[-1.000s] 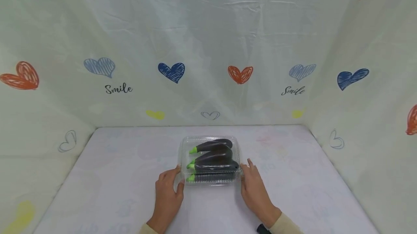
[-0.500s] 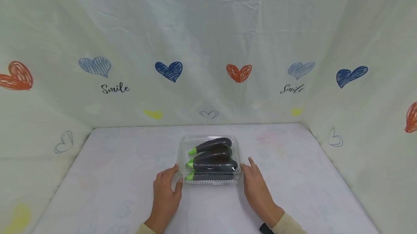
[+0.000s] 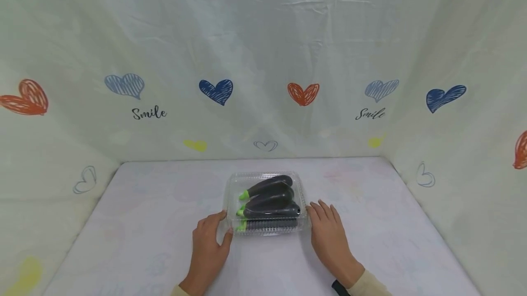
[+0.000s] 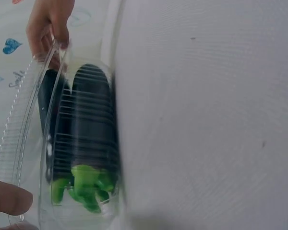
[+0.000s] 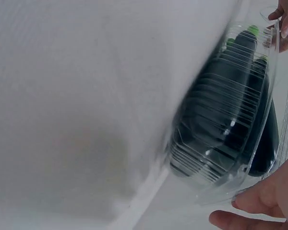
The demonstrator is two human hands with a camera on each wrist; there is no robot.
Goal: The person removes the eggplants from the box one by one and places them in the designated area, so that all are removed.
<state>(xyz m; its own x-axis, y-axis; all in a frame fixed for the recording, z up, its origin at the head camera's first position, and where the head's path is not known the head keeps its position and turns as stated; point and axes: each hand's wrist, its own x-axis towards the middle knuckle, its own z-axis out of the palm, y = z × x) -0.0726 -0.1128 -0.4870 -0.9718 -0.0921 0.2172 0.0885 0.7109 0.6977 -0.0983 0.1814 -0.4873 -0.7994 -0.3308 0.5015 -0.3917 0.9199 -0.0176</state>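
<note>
A clear plastic clamshell box point(image 3: 230, 186) sits in the middle of the table with several dark purple eggplants point(image 3: 271, 195) inside, their green stem ends point(image 3: 243, 195) towards the left. At its left front corner my left hand point(image 3: 209, 244) grips the rim, thumb and fingers spread apart; the thumb point(image 4: 14, 199) shows in the left wrist view. On the opposite side my right hand point(image 3: 331, 241) holds the rim near the right front corner. Its fingers point(image 3: 327, 209) lie close together in the head view, and fingertips point(image 5: 249, 197) meet the rim in the right wrist view.
The white table point(image 3: 144, 223) reaches back to a pale curtain point(image 3: 263, 58) printed with hearts and the word "Smile". Beige sleeves cover both forearms, and a black strap point(image 3: 339, 287) shows by the right wrist.
My right hand has shifted slightly to the right and its fingers have turned, so more of them show side by side. The box and my left hand stay nearly in place.
</note>
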